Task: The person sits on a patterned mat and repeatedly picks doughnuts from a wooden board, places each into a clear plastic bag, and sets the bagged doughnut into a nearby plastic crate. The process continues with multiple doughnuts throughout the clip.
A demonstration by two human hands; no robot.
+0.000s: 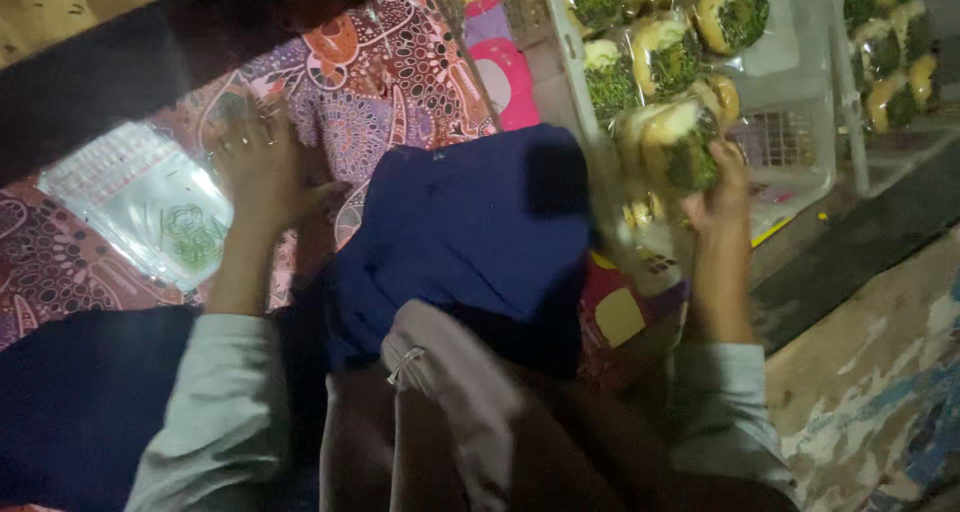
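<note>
A wrapped bun with a green topping is pinched in the raised right hand just in front of a white crate of similar buns, though motion blur smears its outline. The left hand, fingers spread, rests flat on the patterned cloth beside a stack of clear plastic bags (a blue fabric hides what lies between the arms)

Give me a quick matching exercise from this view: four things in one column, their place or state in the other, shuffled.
1. left hand
2. right hand
3. white crate
4. stack of clear bags

A. holds wrapped green-topped buns
B. lying on the patterned cloth at the far left
C. spread flat on the patterned cloth
D. gripping a wrapped bun

Pairs: 1-C, 2-D, 3-A, 4-B
</note>
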